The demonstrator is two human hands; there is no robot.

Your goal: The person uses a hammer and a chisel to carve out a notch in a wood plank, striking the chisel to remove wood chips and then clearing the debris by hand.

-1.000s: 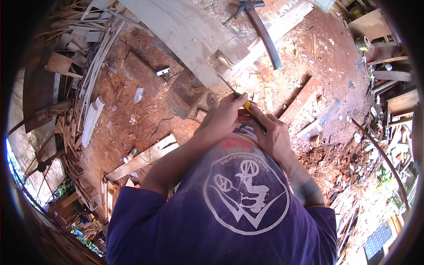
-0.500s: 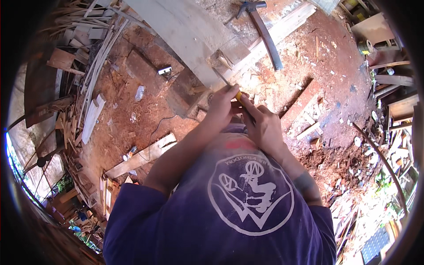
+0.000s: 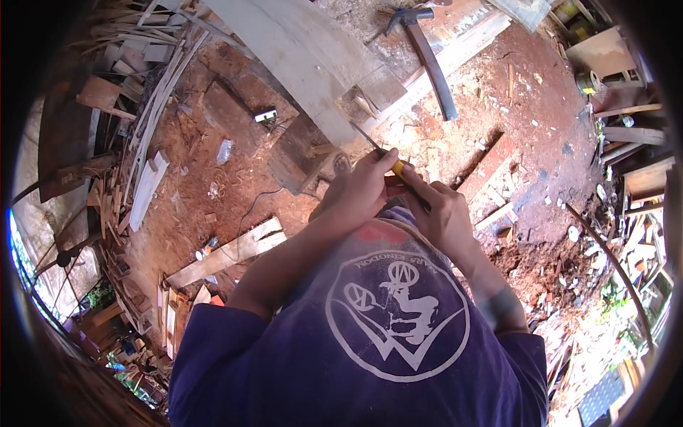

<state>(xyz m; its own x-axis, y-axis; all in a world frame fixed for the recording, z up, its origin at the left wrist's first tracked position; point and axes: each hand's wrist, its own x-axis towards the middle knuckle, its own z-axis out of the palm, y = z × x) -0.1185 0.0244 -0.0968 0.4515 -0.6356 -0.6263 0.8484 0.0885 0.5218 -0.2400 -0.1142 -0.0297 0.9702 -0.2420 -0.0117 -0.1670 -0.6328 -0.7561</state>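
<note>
My left hand [image 3: 361,183] is closed at the front of a slim tool [image 3: 400,169] with a yellow and black handle, its thumb beside the thin metal shank. My right hand [image 3: 441,213] grips the back of that handle, index finger lying along it. The shank points away from me and overlaps the end of a wide pale board [image 3: 299,78] in the view; I cannot tell whether it touches it. Both hands are in front of my purple T-shirt. What lies under my fingers is hidden. Beyond them a claw hammer [image 3: 432,67] lies on light timber.
Scrap wood strips [image 3: 153,92] are piled on the left, more offcuts [image 3: 626,135] on the right. A small white block [image 3: 265,115] with a cord lies on the dirt floor. A loose plank [image 3: 224,252] lies lower left, a curved dark rod [image 3: 612,263] at right.
My hands and the tool shifted slightly up and left half a second ago and are now back down and right, close to where they were one second ago, still gripping.
</note>
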